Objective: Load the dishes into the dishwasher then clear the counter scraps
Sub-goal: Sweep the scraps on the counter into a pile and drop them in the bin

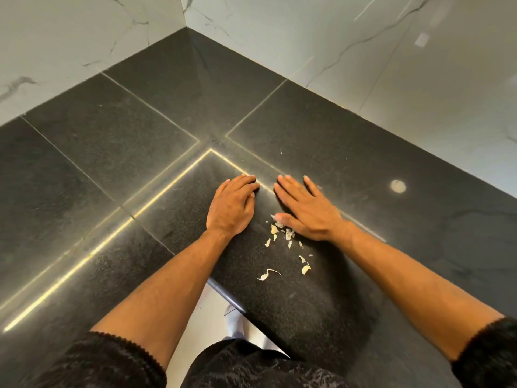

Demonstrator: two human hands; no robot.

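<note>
Scraps (282,242) lie by my flat right hand (307,211); I'd sweep them nearward off the desk (112,152) edge into my loosely curled, empty left hand (232,204).

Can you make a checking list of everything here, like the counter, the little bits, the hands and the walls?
Surface: black stone counter, pale seams, a round pale spot.
Job's things: pale scraps scattered near the front edge; no dishes or dishwasher seen.
Clutter: nothing seen.
Hands: left hand palm down on the counter, fingers slightly bent; right hand flat, fingers straight, thumb beside the scraps.
Cables: nothing seen.
Surroundings: white marble walls meeting in a corner.
</note>
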